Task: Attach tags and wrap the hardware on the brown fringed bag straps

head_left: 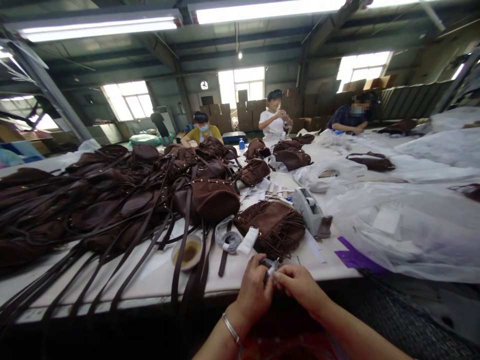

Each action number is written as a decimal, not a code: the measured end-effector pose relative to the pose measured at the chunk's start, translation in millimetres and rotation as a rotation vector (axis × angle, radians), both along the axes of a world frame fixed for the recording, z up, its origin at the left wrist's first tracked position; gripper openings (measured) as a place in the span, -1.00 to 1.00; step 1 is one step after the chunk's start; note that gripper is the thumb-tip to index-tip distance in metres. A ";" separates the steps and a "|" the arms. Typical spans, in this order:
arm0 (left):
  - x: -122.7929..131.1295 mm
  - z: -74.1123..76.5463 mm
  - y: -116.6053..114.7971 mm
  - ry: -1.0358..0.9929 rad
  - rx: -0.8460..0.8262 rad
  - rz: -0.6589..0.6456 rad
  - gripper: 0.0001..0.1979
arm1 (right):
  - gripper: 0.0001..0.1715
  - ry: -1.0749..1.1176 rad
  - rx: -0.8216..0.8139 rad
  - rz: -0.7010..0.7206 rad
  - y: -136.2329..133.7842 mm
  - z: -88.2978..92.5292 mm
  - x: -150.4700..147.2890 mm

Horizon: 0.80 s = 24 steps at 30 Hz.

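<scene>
My left hand (255, 284), with a silver bracelet at the wrist, is closed around a small grey plastic-wrapped bundle (270, 265) with a white band. The fingertips of my right hand (296, 286) pinch at the bundle's near side; what exactly they grip is hidden. Just beyond my hands lies a brown fringed bag (273, 227). Beside it on the table are a grey coil (230, 242) bound with white and a white wrapped packet (248, 241).
Brown drawstring bags (215, 200) with long straps are heaped on the left. A bowl of brownish stuff (187, 254) sits near the table edge. To the right are a tape dispenser (311, 212), a purple piece (356, 257) and plastic bags (408, 230). Several people work farther back.
</scene>
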<state>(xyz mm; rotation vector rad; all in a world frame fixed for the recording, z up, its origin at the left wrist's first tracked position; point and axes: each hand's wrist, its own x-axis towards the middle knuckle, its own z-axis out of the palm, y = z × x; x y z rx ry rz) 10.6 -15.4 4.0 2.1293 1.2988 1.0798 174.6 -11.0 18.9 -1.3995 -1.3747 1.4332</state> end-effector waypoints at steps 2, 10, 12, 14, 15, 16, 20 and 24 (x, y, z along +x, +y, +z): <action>-0.5 0.0 -2.0 0.002 0.007 -0.001 -0.89 | -0.57 0.006 -0.033 -0.023 4.2 -2.9 -3.8; -2.5 -2.8 -4.5 0.011 0.016 -0.001 -0.84 | -0.60 -0.061 -0.115 -0.107 9.3 -4.5 -7.6; -2.4 -6.3 -4.6 0.023 0.044 0.007 -0.84 | -0.62 -0.087 -0.149 -0.115 10.0 -2.4 -9.0; -1.6 -10.7 -4.4 0.041 0.090 0.016 -0.83 | -0.65 -0.121 -0.215 -0.124 11.6 0.2 -10.9; -1.0 -12.9 -4.0 0.053 0.117 0.018 -0.83 | -0.67 -0.140 -0.253 -0.130 12.7 1.6 -12.1; -0.3 -15.1 -3.4 0.068 0.144 0.013 -0.82 | -0.68 -0.158 -0.287 -0.135 14.0 2.9 -13.4; 1.6 -20.8 0.9 0.119 0.230 -0.045 -0.64 | -0.69 -0.183 -0.364 -0.143 19.1 8.0 -17.4; -0.4 -16.4 3.3 0.122 0.253 -0.041 -0.61 | -0.68 -0.120 -0.371 -0.119 17.6 8.8 -13.7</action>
